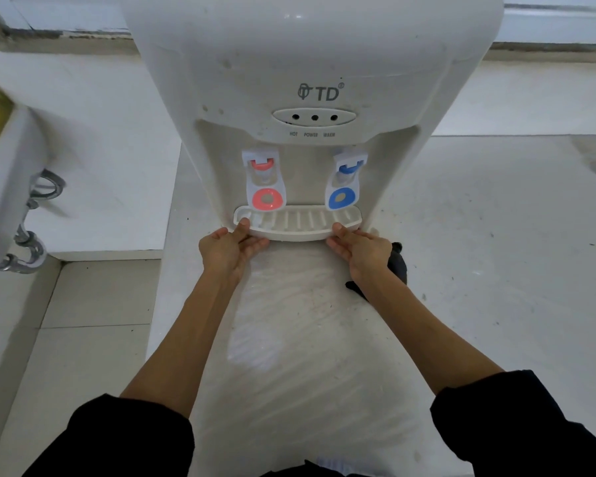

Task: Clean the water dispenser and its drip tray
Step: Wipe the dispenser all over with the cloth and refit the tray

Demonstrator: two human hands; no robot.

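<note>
A white floor-standing water dispenser (310, 63) fills the middle of the view, with a red tap (265, 180) on the left and a blue tap (344, 180) on the right. Below the taps sits the white slotted drip tray (298, 220). My left hand (227, 249) grips the tray's left end, thumb on its rim and fingers underneath. My right hand (358, 251) grips the right end the same way. The tray still sits against the dispenser's front. A dark cloth (398, 263) shows behind my right wrist.
A white washbasin (4, 187) with chrome pipes (31, 235) stands at the left. A raised white tiled step (111, 187) lies left of the dispenser. Pale, speckled floor (496, 253) spreads to the right. A wall edge runs along the back.
</note>
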